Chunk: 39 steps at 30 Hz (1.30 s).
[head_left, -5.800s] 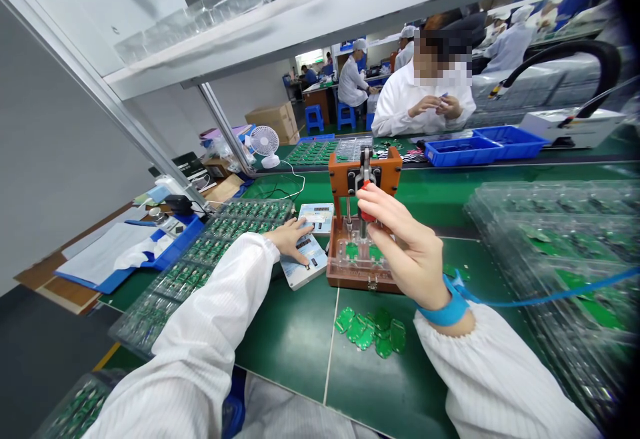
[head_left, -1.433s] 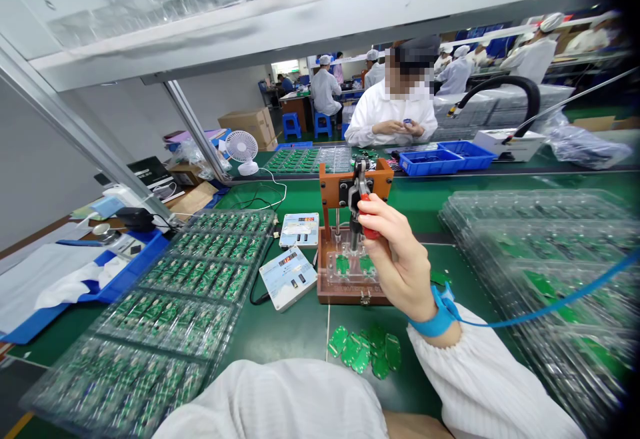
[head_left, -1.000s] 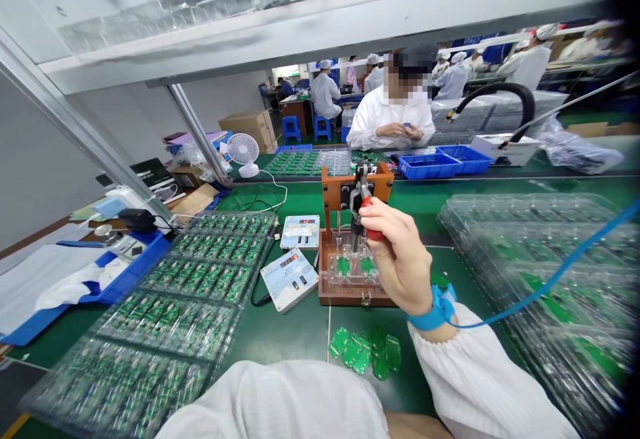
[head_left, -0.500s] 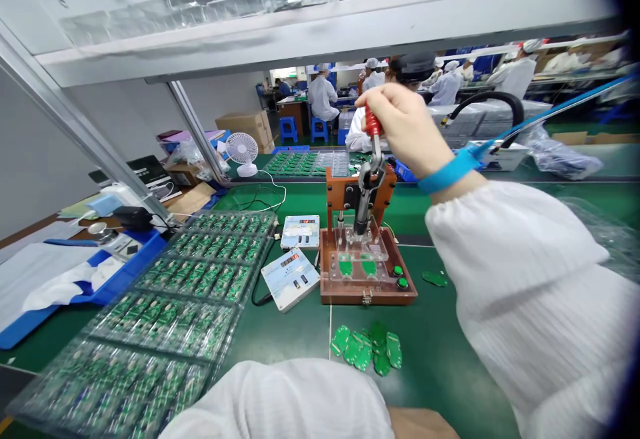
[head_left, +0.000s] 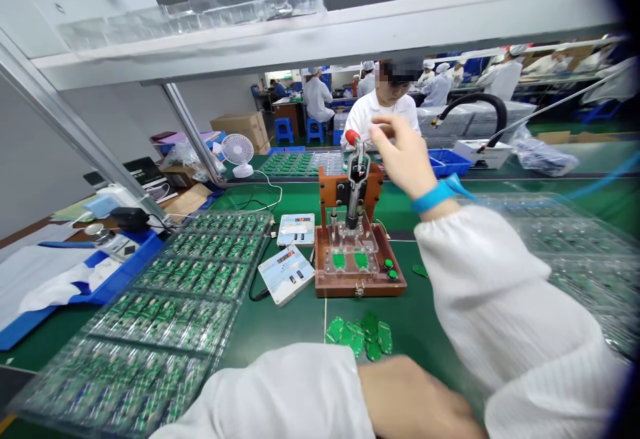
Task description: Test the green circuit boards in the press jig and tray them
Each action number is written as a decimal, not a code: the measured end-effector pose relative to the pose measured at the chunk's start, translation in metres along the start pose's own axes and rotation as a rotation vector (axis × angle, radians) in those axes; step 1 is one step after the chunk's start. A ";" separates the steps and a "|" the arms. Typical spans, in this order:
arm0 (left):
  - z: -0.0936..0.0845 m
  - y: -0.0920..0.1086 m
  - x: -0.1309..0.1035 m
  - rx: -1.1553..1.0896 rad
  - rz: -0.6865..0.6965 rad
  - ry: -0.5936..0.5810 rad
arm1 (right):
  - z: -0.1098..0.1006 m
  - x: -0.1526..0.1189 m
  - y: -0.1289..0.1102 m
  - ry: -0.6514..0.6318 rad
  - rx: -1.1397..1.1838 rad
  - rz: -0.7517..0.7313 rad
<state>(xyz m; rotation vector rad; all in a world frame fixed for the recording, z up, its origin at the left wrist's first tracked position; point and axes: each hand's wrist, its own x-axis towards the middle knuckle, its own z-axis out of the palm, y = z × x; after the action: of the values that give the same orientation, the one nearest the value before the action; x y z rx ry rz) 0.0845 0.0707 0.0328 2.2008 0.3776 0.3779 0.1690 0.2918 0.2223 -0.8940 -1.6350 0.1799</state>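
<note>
My right hand (head_left: 403,159), with a blue band on its wrist, hovers just right of the red-tipped lever (head_left: 352,137). Its fingers are apart and hold nothing. The lever belongs to a toggle-clamp test fixture (head_left: 360,289) with a brown wooden base. Two green circuit boards (head_left: 361,260) lie in the fixture's clear plate, below the raised clear press plate. My left hand (head_left: 420,396) is low in the view, blurred, its fingers hidden. In front of the fixture and just beyond that hand is a loose pile of green boards (head_left: 356,338).
Left of the fixture stand two white meters (head_left: 286,276) with red digits. A large clear tray of boards (head_left: 175,292) fills the left side; another tray (head_left: 555,259) lies right. A white fan (head_left: 237,151) stands behind. A co-worker (head_left: 367,111) sits opposite.
My right hand has let go of the lever, which now stands lower and tipped away. My left hand has come further into view at the bottom. The co-worker opposite now shows more.
</note>
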 end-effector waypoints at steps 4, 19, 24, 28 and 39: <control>-0.067 -0.011 -0.030 0.392 -0.003 0.516 | -0.024 -0.085 0.024 0.111 -0.050 0.082; -0.108 -0.071 -0.066 0.594 -0.416 0.960 | 0.005 -0.205 0.047 -0.371 -0.080 0.206; -0.109 -0.067 -0.065 0.425 -0.375 1.028 | 0.001 -0.201 0.042 -0.396 0.131 0.362; -0.103 -0.063 -0.063 0.257 -0.418 1.123 | -0.001 -0.203 0.034 -0.413 0.322 0.480; -0.083 -0.045 -0.056 0.314 -0.209 0.965 | -0.040 -0.222 -0.011 -0.489 0.367 0.614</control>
<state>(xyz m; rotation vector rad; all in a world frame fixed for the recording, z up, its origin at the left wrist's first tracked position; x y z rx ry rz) -0.0053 0.1335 0.0383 2.0972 1.2352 1.3322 0.2001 0.1299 0.0683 -1.0912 -1.6333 1.1619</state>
